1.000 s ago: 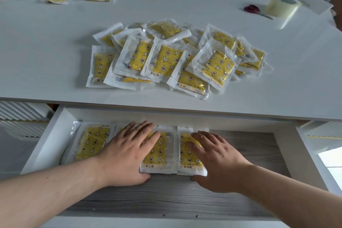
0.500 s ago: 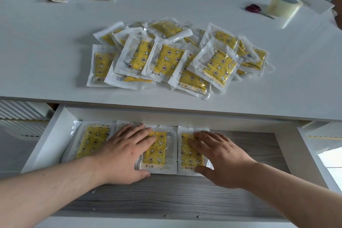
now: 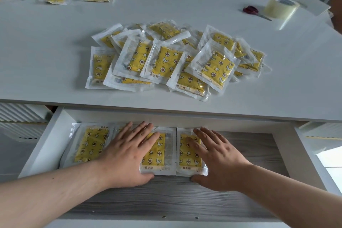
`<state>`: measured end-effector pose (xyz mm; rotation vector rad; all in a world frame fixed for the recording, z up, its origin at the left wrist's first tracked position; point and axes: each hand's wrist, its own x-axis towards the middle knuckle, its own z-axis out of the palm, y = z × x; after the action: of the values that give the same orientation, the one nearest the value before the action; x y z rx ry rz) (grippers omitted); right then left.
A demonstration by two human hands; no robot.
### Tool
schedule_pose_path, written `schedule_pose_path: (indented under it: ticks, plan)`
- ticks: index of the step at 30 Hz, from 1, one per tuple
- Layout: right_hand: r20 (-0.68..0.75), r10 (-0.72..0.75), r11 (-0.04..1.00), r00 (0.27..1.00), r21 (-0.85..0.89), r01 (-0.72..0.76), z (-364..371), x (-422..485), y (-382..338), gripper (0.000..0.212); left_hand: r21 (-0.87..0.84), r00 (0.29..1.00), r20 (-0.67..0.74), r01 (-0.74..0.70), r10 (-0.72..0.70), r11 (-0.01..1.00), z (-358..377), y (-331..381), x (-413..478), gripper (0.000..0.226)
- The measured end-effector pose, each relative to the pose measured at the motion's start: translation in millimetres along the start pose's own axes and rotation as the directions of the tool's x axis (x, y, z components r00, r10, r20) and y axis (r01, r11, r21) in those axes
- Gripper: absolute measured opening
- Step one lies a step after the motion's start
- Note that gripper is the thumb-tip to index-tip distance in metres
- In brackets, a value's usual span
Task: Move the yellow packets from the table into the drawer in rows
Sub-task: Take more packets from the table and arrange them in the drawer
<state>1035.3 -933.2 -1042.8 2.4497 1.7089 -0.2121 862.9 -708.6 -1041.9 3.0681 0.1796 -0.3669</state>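
One head-worn camera, aimed forward and down: drawer [image 3: 166, 200] close at 6 o'clock, table [image 3: 55, 42] stretching away toward 12.

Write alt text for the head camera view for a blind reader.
A left hand and right hand lie flat on a row of yellow packets at the back of an open drawer. On the white table above lies a loose pile of packets, with a tape roll and red scissors beyond.
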Motion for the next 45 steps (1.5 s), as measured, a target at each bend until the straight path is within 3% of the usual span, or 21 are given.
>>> schedule_pose_path:
  ticks: [2, 5, 8, 11, 17, 23, 26, 30, 35, 45]
  plan:
    - [0.048, -0.032, 0.999, 0.998, 0.010, 0.031, -9.0, -2.4, -0.2, 0.099, 0.022, 0.999, 0.013, -0.041, 0.041, 0.999, -9.5, -2.5, -1.1, 0.111]
    - [0.211, -0.045, 0.996, 0.976, 0.083, 0.028, -44.8, -14.4, -0.8, 0.077, -0.081, 0.972, 0.227, -0.040, 0.057, 0.996, -51.5, -4.3, -11.5, 0.085]
    - [0.248, 0.068, 0.956, 0.966, 0.262, -0.134, -95.5, -31.6, -6.2, 0.039, -0.257, 0.976, 0.217, 0.074, -0.017, 0.964, -102.2, -4.1, -29.5, 0.044]
    - [0.159, 0.155, 0.888, 0.975, 0.409, -0.208, -138.7, -51.3, -13.8, 0.022, -0.359, 0.992, 0.098, 0.104, -0.074, 0.928, -150.1, 7.7, -51.6, 0.018]
    - [0.003, 0.217, 0.809, 0.976, 0.560, -0.181, -186.0, -87.3, -35.1, 0.018, -0.557, 0.975, -0.077, 0.133, -0.211, 0.820, -196.5, 41.5, -93.3, 0.016]
    - [-0.033, 0.373, 0.663, 0.927, 0.708, -0.242, -170.8, -100.0, -50.3, 0.020, -0.676, 0.951, -0.075, 0.173, -0.300, 0.717, -173.8, 53.5, -96.8, 0.013]
    - [-0.014, 0.354, 0.672, 0.935, 0.699, -0.244, -153.2, -88.4, -49.0, 0.015, -0.760, 0.928, -0.091, 0.170, -0.362, 0.628, -151.7, 50.6, -92.0, 0.017]
    - [0.007, 0.338, 0.659, 0.941, 0.712, -0.242, -138.2, -64.5, -37.8, 0.017, -0.780, 0.939, -0.070, 0.159, -0.336, 0.605, -136.0, 44.1, -68.3, 0.020]
    - [0.070, 0.325, 0.623, 0.943, 0.735, -0.269, -126.1, -40.3, -22.7, 0.018, -0.822, 0.948, -0.002, 0.179, -0.317, 0.540, -118.8, 27.5, -43.0, 0.022]
    - [0.390, 0.209, 0.580, 0.897, 0.689, -0.434, -163.5, -10.8, -38.8, 0.035, -0.866, 0.929, 0.177, 0.304, -0.325, 0.396, -144.6, 11.9, -44.9, 0.028]
